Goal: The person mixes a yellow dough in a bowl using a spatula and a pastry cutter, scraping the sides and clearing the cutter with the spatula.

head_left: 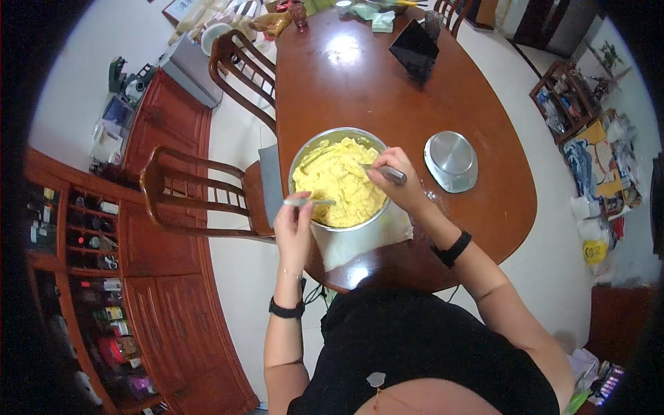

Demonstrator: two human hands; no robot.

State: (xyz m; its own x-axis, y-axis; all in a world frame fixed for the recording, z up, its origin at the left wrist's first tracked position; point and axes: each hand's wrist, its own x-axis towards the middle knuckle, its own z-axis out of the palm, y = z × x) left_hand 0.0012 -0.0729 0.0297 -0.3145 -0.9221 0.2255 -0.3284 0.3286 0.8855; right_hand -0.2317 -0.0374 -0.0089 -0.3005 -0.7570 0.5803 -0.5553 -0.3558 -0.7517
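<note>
A wide metal bowl point(299, 149) holds a lumpy, soft yellow mash point(339, 176). It stands near the table's front edge, partly on a pale cloth point(360, 242). My left hand point(294, 220) is closed round the pale handle of a utensil point(319, 202) at the bowl's left side; its tip is in the mash, so its kind is hidden. On the right, my right hand point(398, 176) grips the thick metal handle of a second utensil point(393, 174), whose working end is also sunk in the mash.
Right of the bowl, a round metal lid or dish point(451, 151) rests on a flat pale base. A dark tablet-like panel point(415, 52) stands farther back on the brown table point(360, 97). Wooden chairs point(200, 194) line the left side, before a red-brown cabinet point(173, 311).
</note>
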